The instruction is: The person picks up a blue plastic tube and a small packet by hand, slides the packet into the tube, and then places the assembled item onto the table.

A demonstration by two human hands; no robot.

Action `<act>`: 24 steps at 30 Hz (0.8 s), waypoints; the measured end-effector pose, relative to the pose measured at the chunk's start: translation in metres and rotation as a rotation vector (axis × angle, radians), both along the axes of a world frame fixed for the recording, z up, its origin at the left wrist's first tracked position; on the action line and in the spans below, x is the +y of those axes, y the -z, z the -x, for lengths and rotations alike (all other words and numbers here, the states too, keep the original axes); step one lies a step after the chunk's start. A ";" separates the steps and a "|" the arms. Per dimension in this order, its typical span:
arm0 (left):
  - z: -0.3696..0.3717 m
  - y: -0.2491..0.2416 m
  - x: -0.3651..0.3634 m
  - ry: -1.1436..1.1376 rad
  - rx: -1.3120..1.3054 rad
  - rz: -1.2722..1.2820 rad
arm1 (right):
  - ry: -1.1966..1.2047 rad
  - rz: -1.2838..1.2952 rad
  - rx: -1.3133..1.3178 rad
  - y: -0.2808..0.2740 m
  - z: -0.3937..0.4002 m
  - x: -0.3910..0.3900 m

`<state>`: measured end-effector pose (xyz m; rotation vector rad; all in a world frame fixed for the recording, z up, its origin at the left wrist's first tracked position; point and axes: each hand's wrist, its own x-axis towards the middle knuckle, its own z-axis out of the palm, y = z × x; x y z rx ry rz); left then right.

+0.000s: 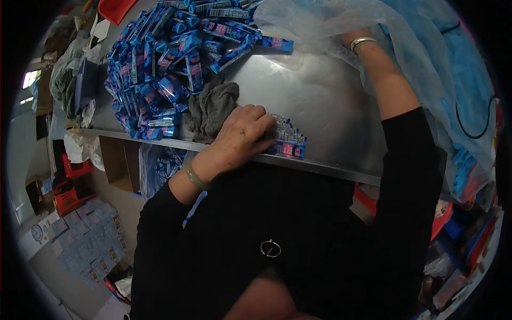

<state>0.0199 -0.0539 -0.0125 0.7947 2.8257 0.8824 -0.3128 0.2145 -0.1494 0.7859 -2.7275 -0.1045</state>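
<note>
My left hand (pixel 242 130) is at the front edge of the metal table, fingers curled and thumb bent around the near end of a neat stack of small blue-and-pink packets (pixel 290 148). Its fingertips are partly hidden by the hand itself. A crumpled grey cloth (pixel 212 109) lies against the left side of this hand. Farther off, my right hand (pixel 358 37) reaches to the opening of a large clear plastic bag (pixel 314 26). The plastic covers its fingers, so what they hold cannot be made out.
A big loose heap of blue packets (pixel 154 69) covers the table's (pixel 320 90) left side. One packet (pixel 277 44) lies at the heap's right. Blue plastic (pixel 448 64) hangs on the right. Below the left edge stand a cardboard box (pixel 118 162) and a bag of blue pieces (pixel 165 168).
</note>
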 end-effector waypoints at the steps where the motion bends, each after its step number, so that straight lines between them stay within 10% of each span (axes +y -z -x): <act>1: 0.001 0.003 0.000 0.014 -0.001 -0.001 | 0.017 -0.031 -0.021 -0.012 -0.006 -0.005; 12: 0.002 0.006 0.009 0.048 0.144 0.096 | 0.255 0.614 -0.468 -0.108 -0.153 0.034; 24: 0.000 0.002 0.024 0.054 0.170 0.074 | -0.084 0.167 -0.118 -0.130 -0.225 0.041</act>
